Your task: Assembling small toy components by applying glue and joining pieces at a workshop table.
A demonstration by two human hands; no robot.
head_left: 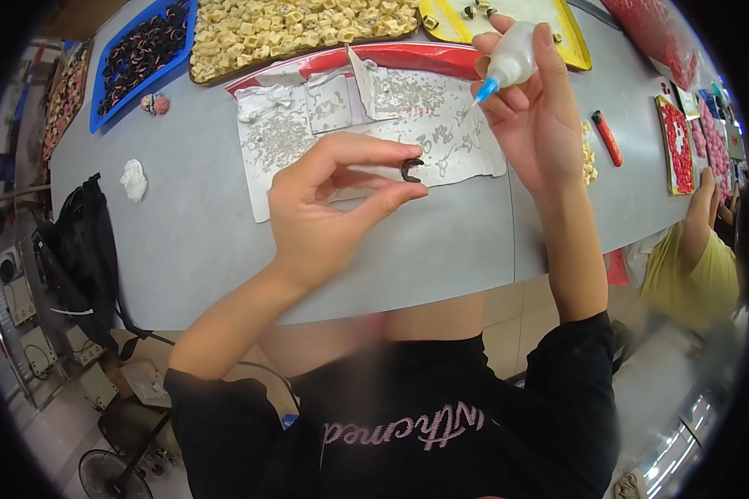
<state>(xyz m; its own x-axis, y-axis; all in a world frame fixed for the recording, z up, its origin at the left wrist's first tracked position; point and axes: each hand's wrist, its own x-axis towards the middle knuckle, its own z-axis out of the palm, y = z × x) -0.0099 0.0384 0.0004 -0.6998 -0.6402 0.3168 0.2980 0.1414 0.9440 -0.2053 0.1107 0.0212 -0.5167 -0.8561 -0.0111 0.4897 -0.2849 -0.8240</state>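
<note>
Between the thumb and fingertips of my left hand [320,195] is a small black C-shaped piece [410,170], its gap facing right. My right hand [541,125] is raised and wrapped round a white squeeze bottle [514,56] with a blue nozzle [487,89]. The thin tip points down and left, apart from the black piece. Below both hands lies a white cardboard sheet [366,188], spotted with dried, clear glue-like marks. A blue tray [101,106] at the far left holds many black pieces with pink parts.
A dark-rimmed tray [216,81] of cream cube-shaped pieces stands at the back, beside a yellow tray [588,51]. An orange-red lighter-like object [607,140] lies at right. Crumpled tissue [133,180] and a black bag [79,241] are at left. Another person's yellow-green sleeve [691,270] shows at right.
</note>
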